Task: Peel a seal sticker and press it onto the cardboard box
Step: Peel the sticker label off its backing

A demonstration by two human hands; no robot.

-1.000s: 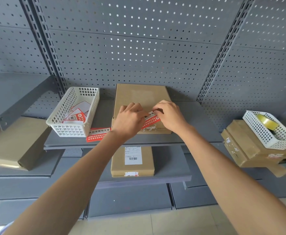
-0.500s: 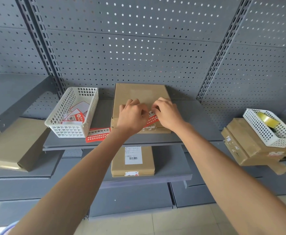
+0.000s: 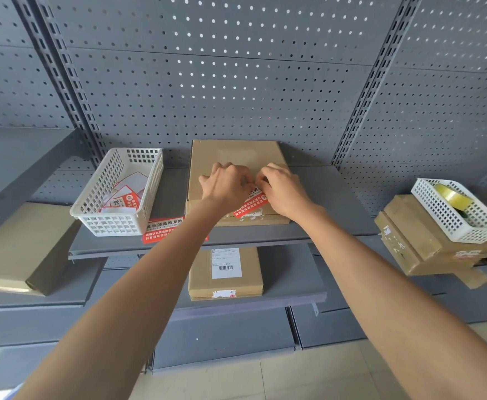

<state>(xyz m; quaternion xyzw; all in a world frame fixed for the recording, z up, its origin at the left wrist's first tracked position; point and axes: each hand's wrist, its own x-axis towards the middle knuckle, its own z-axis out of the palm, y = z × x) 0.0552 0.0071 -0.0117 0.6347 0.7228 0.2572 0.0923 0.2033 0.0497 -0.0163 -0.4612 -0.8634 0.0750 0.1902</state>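
Observation:
A flat brown cardboard box [image 3: 233, 157] lies on the grey middle shelf [image 3: 326, 194]. A red and white seal sticker [image 3: 251, 204] sits slanted over the box's near edge, between my two hands. My left hand [image 3: 226, 184] holds the sticker's upper left end with curled fingers. My right hand [image 3: 284, 187] pinches its upper right end. Both hands rest on the box top, fingertips almost touching. Much of the sticker is hidden under my hands.
A white basket [image 3: 118, 194] with more stickers stands left of the box, and a loose red sticker [image 3: 163, 229] lies by it. Another labelled box [image 3: 226, 272] sits on the shelf below. At right, a white basket [image 3: 456, 210] with a tape roll rests on stacked boxes.
Both hands have shifted slightly away from me over the box top, drawing closer together. The sticker now lies lower against the box's near edge.

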